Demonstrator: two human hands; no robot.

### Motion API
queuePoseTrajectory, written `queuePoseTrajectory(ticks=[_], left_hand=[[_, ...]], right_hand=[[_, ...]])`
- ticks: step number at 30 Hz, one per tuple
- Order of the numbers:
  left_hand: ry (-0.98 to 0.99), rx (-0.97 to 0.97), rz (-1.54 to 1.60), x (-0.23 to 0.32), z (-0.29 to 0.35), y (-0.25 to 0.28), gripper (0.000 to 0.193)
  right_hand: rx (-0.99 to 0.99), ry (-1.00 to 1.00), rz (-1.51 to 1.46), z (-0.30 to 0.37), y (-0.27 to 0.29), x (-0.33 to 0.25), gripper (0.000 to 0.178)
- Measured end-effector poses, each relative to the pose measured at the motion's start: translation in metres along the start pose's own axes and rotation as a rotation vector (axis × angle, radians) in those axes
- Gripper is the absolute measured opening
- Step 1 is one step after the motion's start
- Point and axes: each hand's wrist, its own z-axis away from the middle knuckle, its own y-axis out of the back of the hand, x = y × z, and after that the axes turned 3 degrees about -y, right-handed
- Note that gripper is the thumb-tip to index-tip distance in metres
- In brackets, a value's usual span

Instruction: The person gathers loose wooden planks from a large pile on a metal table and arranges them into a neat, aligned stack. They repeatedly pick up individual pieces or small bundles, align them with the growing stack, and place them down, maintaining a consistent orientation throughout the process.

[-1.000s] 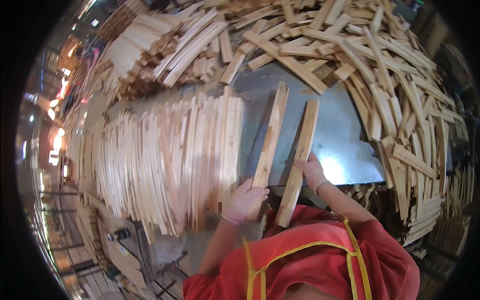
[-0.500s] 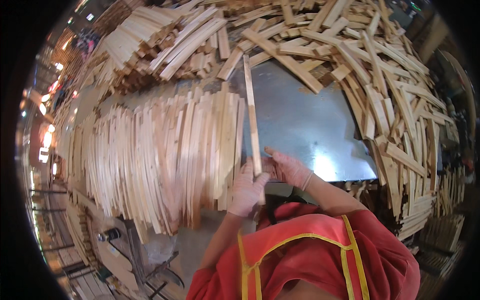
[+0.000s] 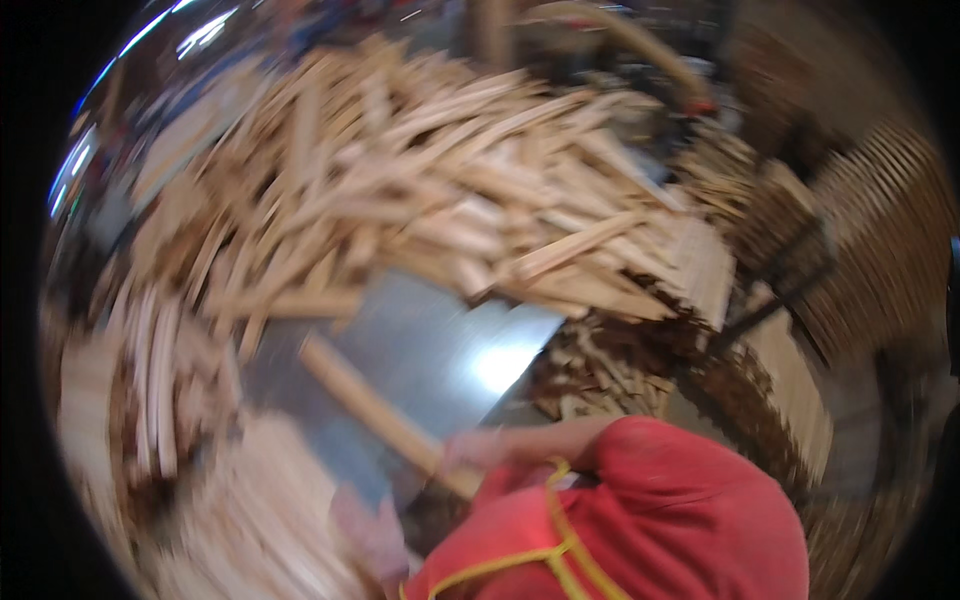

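The picture is heavily motion-blurred. A pale wooden slat (image 3: 372, 402) lies slanted over the grey metal table (image 3: 455, 335), its far end pointing up and left. My right hand (image 3: 470, 450) is closed on its near end, close to my red shirt. My left hand (image 3: 362, 522) is a pinkish blur lower left, near the front stack of slats (image 3: 265, 500). I cannot tell whether it grips anything.
A big loose heap of wooden slats (image 3: 450, 190) covers the back of the table. More slats stand in rows at the left (image 3: 165, 390). Stacked slats (image 3: 790, 390) and a dark frame (image 3: 790, 275) are at the right.
The view has swung sharply and blurred. The upright slat held in both hands now slants up-left, and my hands have come closer to my body.
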Motion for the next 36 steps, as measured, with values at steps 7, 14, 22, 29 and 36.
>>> queuePoseTrajectory(ticks=[7,14,22,29,36], left_hand=[[-0.009,0.171,-0.417,-0.035,-0.034,-0.037,0.088],[-0.022,0.228,-0.460,-0.055,-0.042,-0.043,0.086],[0.087,0.005,-0.478,-0.077,-0.023,-0.051,0.086],[0.142,-0.005,-0.413,-0.043,-0.022,-0.032,0.085],[0.131,-0.041,-0.435,-0.046,-0.028,-0.034,0.080]], right_hand=[[0.011,-0.878,-0.849,0.011,-0.027,-0.039,0.066],[0.118,-0.848,-0.629,0.011,0.019,-0.071,0.056],[0.810,-0.083,-0.395,-0.157,0.362,-0.096,0.054],[1.017,-0.531,0.350,0.053,0.409,0.018,0.068],[0.488,-1.216,1.021,0.198,0.348,0.079,0.057]])
